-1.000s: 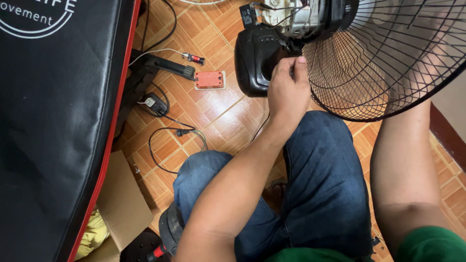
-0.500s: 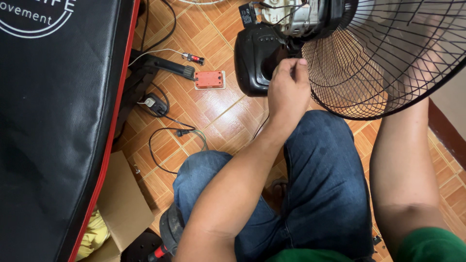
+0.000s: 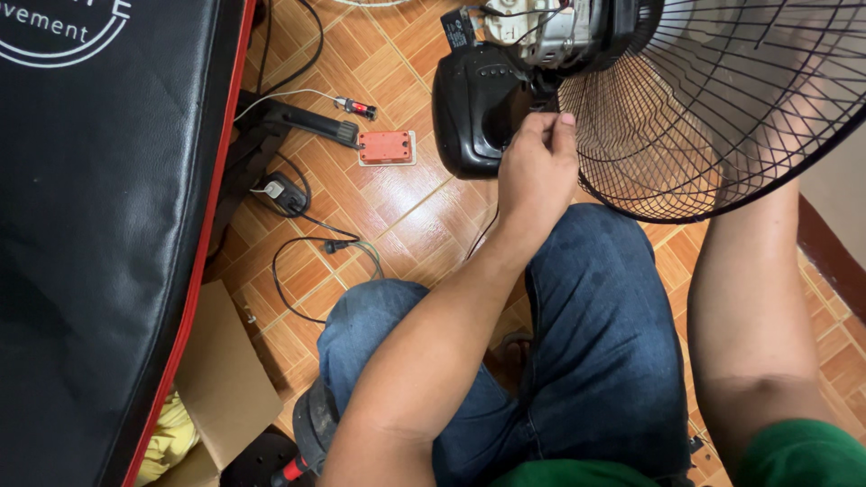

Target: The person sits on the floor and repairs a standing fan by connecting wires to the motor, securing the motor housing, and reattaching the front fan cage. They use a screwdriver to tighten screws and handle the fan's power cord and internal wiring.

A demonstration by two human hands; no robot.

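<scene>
Black fan housing (image 3: 478,108) rests above the knees, left hand (image 3: 534,171) with fingers pinched at its neck, seemingly on a small fastener needing careful turning; right hand hidden behind the grille (image 3: 722,108).

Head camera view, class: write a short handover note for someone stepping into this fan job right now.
Left hand: fingers pinched at the back of the fan, between the black rear housing and the wire guard; what the grip holds is hidden.
Right hand: behind the guard, not visible; only the forearm shows.
Fan rests over the knees, motor exposed, housing off it.
On the tiled floor: orange switch block, small screwdriver, cables.
Left: housing not yet closed over motor.
</scene>
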